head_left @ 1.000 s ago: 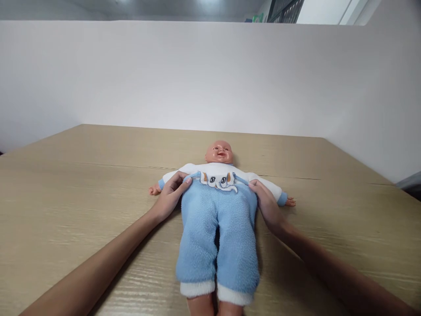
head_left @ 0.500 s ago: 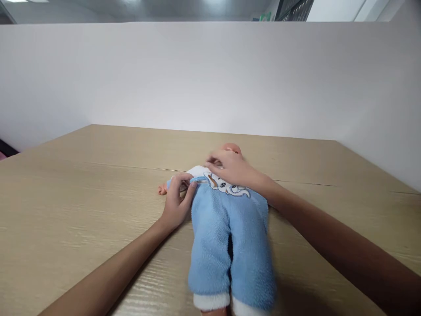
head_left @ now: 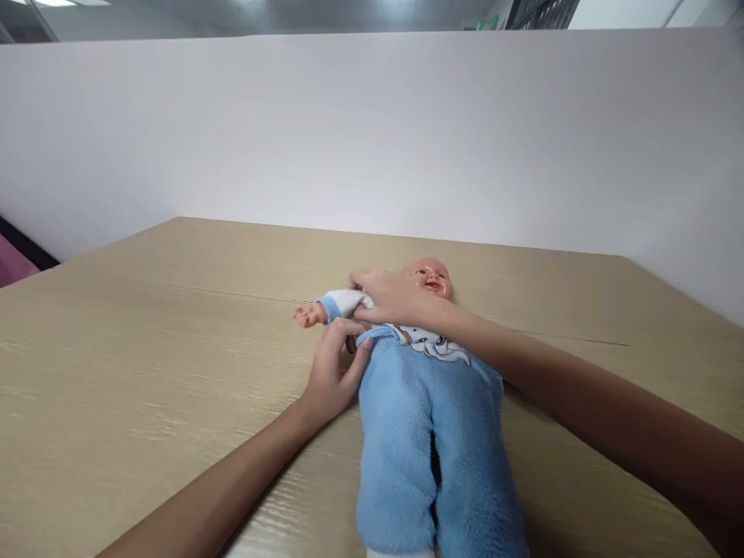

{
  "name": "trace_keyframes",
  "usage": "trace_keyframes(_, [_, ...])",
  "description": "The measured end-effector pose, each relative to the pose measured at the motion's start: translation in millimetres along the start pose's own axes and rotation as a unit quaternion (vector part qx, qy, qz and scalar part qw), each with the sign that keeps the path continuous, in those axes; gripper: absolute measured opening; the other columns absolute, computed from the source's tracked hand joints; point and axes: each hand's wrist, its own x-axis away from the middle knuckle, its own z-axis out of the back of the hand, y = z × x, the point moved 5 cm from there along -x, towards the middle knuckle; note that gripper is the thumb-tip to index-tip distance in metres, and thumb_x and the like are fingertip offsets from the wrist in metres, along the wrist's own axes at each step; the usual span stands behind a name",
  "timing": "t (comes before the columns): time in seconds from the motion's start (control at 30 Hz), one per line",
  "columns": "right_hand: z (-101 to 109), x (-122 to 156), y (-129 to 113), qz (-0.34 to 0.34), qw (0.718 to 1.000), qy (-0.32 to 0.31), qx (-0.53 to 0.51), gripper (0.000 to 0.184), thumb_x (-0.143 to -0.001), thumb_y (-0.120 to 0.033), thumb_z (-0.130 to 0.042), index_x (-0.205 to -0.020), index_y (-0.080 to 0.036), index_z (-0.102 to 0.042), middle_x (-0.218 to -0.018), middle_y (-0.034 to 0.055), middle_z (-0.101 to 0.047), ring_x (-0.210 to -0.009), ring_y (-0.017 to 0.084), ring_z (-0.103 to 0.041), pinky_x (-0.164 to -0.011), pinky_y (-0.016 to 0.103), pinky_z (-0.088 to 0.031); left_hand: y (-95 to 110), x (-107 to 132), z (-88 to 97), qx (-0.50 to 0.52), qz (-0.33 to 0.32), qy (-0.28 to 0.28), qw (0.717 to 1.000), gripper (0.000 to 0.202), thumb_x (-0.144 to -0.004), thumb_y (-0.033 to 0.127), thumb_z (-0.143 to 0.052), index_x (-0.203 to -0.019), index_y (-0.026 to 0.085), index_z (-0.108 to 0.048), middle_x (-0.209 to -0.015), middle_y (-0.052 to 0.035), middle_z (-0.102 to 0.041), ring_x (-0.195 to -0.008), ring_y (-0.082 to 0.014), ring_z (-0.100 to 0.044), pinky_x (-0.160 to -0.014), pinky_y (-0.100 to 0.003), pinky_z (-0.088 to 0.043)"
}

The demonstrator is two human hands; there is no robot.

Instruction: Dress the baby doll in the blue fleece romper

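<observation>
- So the baby doll [head_left: 440, 277] is laid face up on the desk [head_left: 145, 349], head pointed at the far edge, legs run toward the near side and cut off by the frame.
- The blue overalls [head_left: 401, 418] are worn by the doll, and the elephant patch [head_left: 435, 341] on the front is partly covered by the person's right forearm.
- Left hand [head_left: 334, 380]: the blue top trim of the overalls is pinched between thumb and fingers, on the side facing the desk's left edge.
- Right hand [head_left: 392, 298]: it's reached right across the doll's chest, and the white sleeve [head_left: 344, 302] is gripped by thumb and fingers, just below the doll's chin level.
- The doll's little hand [head_left: 310, 315] is pointed toward the desk's left edge, blue cuff and all.
- The desk's far edge is backed by a plain white partition [head_left: 372, 132].
</observation>
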Motion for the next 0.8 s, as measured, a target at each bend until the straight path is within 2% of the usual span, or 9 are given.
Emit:
trace_keyframes(0.1, [16.8, 21.1, 19.5, -0.060, 0.989, 0.071, -0.117, 0.030, -0.083, -0.020, -0.069, -0.112, -0.018, -0.070, -0.104, 0.0058, -0.078, -0.088, 0.022, -0.069, -0.076, 0.031, -0.046, 2.2, 4.4, 0.1, -0.043, -0.064, -0.008, 0.997, 0.003, -0.105, 0.023, -0.062, -0.109, 0.024, -0.063, -0.097, -0.0047, -0.062, -0.089, -0.0216, -0.056, -0.086, -0.036, -0.047])
trace_keyframes(0.2, [19.1, 34.8, 30.6, -0.091, 0.969, 0.068, -0.221, 0.041, -0.077, -0.010, -0.062, -0.117, -0.018, -0.070, -0.102, 0.0024, -0.077, -0.084, 0.018, -0.069, -0.077, 0.029, -0.048, 5.1, 10.3, 2.5, -0.102, -0.137, 0.015, 0.985, 0.017, -0.103, 0.019, -0.064, -0.118, 0.025, -0.063, -0.115, -0.0095, -0.060, -0.108, -0.0256, -0.060, -0.099, -0.043, -0.050])
trace_keyframes(0.3, [17.0, 39.9, 29.7, -0.098, 0.965, 0.065, -0.234, 0.043, -0.075, -0.005, -0.057, -0.114, -0.019, -0.071, -0.102, 0.0021, -0.078, -0.089, 0.018, -0.070, -0.083, 0.029, -0.050, 8.4, 15.1, 3.0, -0.111, -0.183, 0.044, 0.976, 0.024, -0.103, 0.020, -0.062, -0.125, 0.028, -0.062, -0.133, -0.0134, -0.052, -0.127, -0.0301, -0.056, -0.110, -0.051, -0.050])
trace_keyframes(0.4, [15.0, 39.3, 21.4, -0.058, 0.972, 0.065, -0.220, 0.040, -0.076, -0.002, -0.057, -0.109, -0.019, -0.073, -0.106, 0.0033, -0.079, -0.096, 0.019, -0.072, -0.087, 0.030, -0.051, 11.5, 16.3, 2.0, -0.023, -0.197, 0.067, 0.978, 0.021, -0.108, 0.024, -0.051, -0.127, 0.031, -0.053, -0.139, -0.0127, -0.052, -0.134, -0.0310, -0.054, -0.116, -0.058, -0.045])
trace_keyframes(0.5, [13.5, 40.1, 17.6, -0.043, 0.970, 0.053, -0.232, 0.037, -0.079, -0.003, -0.061, -0.109, -0.020, -0.075, -0.108, 0.0034, -0.079, -0.099, 0.020, -0.073, -0.088, 0.031, -0.054, 8.4, 12.8, 0.8, 0.036, -0.144, 0.090, 0.985, 0.012, -0.111, 0.028, -0.046, -0.123, 0.031, -0.050, -0.130, -0.0102, -0.056, -0.125, -0.0278, -0.057, -0.112, -0.052, -0.045])
trace_keyframes(0.6, [15.4, 47.7, 14.2, -0.064, 0.970, 0.053, -0.227, 0.030, -0.087, -0.012, -0.067, -0.114, -0.022, -0.076, -0.116, 0.0058, -0.079, -0.105, 0.022, -0.073, -0.091, 0.035, -0.056, -3.2, 7.7, 0.9, 0.060, -0.023, 0.113, 0.992, 0.011, -0.113, 0.036, -0.049, -0.119, 0.027, -0.052, -0.120, -0.0078, -0.057, -0.115, -0.0240, -0.058, -0.104, -0.042, -0.047])
trace_keyframes(0.7, [19.5, 62.9, 5.0, -0.118, 0.966, 0.071, -0.218, 0.025, -0.097, -0.031, -0.070, -0.120, -0.022, -0.073, -0.125, 0.0098, -0.077, -0.105, 0.024, -0.072, -0.093, 0.039, -0.056, -13.5, 4.2, 0.9, 0.074, 0.072, 0.118, 0.988, 0.022, -0.110, 0.046, -0.056, -0.117, 0.026, -0.057, -0.120, -0.0070, -0.059, -0.113, -0.0230, -0.058, -0.105, -0.038, -0.047])
trace_keyframes(0.8, [17.9, 79.6, -6.7, -0.172, 0.955, 0.059, -0.236, 0.036, -0.103, -0.055, -0.062, -0.114, -0.023, -0.072, -0.114, 0.0085, -0.079, -0.100, 0.026, -0.072, -0.088, 0.038, -0.053, -22.4, 1.8, -1.1, 0.116, 0.133, 0.106, 0.979, 0.025, -0.109, 0.051, -0.057, -0.117, 0.027, -0.059, -0.124, -0.0053, -0.061, -0.118, -0.0215, -0.059, -0.109, -0.036, -0.046])
